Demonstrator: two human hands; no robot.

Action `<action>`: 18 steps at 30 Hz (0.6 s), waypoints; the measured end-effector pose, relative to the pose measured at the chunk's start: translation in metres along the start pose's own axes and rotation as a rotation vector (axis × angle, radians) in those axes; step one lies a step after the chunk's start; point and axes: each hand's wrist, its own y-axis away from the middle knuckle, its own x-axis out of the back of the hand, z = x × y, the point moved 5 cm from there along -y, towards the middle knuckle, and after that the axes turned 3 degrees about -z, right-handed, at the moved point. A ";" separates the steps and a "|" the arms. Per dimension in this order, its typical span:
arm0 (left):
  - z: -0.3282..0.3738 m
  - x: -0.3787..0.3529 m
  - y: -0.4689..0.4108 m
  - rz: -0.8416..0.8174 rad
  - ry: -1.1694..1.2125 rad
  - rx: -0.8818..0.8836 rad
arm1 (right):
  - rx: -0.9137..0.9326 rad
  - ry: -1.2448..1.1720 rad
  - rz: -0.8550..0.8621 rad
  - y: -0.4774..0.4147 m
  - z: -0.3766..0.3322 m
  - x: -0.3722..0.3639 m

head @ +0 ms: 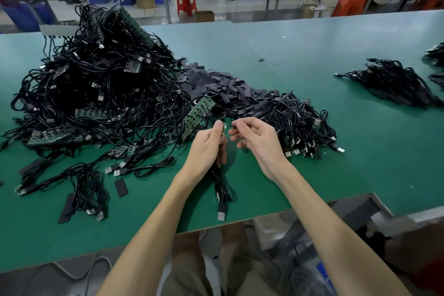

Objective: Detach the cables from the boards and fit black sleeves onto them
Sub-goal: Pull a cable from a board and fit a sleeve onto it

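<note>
Green surface (360, 151), cables (96, 91) heaped: left hand (209, 144) grips one cable (223, 187), fingers (222, 151) curled; right hand (257, 142) pinches a black sleeve (234, 125). Sleeving step, seemingly; next, align sleeve over cable tip.

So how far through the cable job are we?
Done, it seems: a bundle of cables set aside on the right. In hand: left hand grips one cable, right hand pinches a sleeve. Left: the big tangle with boards on the left, most of the job, and a large sleeve heap.
</note>
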 end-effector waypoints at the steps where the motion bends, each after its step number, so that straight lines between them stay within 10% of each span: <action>1: 0.000 0.000 0.000 -0.004 0.000 0.002 | 0.001 0.001 0.002 0.000 0.000 0.000; 18: -0.002 -0.001 0.000 0.001 0.017 -0.004 | 0.044 0.104 -0.037 0.001 -0.001 -0.001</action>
